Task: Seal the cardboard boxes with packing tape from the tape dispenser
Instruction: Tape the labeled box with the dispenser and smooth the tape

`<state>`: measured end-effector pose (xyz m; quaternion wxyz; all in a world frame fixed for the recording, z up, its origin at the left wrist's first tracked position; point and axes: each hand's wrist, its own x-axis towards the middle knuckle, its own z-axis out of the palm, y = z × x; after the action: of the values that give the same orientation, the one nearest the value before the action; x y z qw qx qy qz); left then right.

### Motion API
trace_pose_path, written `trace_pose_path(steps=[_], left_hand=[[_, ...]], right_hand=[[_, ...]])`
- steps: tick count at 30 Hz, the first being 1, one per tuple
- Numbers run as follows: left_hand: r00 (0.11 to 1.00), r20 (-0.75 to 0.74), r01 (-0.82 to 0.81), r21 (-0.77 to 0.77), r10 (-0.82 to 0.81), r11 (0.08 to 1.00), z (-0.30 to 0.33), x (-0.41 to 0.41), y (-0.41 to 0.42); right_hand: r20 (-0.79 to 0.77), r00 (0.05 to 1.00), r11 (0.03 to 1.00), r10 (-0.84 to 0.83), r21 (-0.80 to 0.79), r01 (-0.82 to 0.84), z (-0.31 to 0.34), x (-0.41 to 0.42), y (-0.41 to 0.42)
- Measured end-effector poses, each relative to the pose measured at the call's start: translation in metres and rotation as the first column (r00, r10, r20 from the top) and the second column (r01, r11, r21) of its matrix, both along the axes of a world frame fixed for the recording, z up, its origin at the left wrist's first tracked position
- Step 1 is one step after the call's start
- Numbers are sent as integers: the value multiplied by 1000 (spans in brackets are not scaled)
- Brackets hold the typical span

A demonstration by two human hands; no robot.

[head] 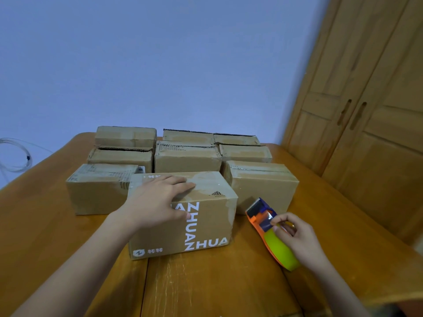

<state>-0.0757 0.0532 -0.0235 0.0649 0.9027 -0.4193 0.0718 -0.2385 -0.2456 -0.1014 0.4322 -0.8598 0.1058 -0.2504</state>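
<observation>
A cardboard box (201,227) printed with white "ZHUAN" letters stands nearest me on the wooden table (206,289). My left hand (158,202) lies flat on its top near the front edge, fingers spread and pointing right. To the right of the box, my right hand (297,239) holds an orange and blue tape dispenser (265,216) with a yellow-green tape roll (280,250). The dispenser rests low over the table, its blade end pointing at the box. My thumb and forefinger pinch near the tape at the top of the roll.
Several more cardboard boxes (187,156) stand in rows behind the near one, some with flaps slightly raised. A wooden wardrobe (366,110) rises at the right. A thin clear cable (18,156) loops beyond the table's left edge.
</observation>
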Motion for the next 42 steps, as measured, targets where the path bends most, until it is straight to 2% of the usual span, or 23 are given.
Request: trace_pose_path(steps=[12,16,20,24,30,42], left_hand=[[996,90,-20,58,15,998,-1,5,-2],[994,111,-25,59,18,998,-4,2,-3],[992,129,-20,64,12,998,-2,5,-2],[992,128,-18,49,12,999,-4,5,-1],[991,133,-5,24,2,1000,-7,3,1],[994,101,34,43,-38,998,-6,3,-1]], right_hand=[[20,998,997,52,-51,-51,2,3,-3],[-39,999,971,21,-236,-30,1,7,1],[-188,982,877,7,-471,-97,1,12,17],[-312,947,794,-70,-592,-136,-4,13,27],[-331,934,800,-132,-593,-97,-5,9,20],[-399,907,803,-135,-581,-136,2,7,-4]])
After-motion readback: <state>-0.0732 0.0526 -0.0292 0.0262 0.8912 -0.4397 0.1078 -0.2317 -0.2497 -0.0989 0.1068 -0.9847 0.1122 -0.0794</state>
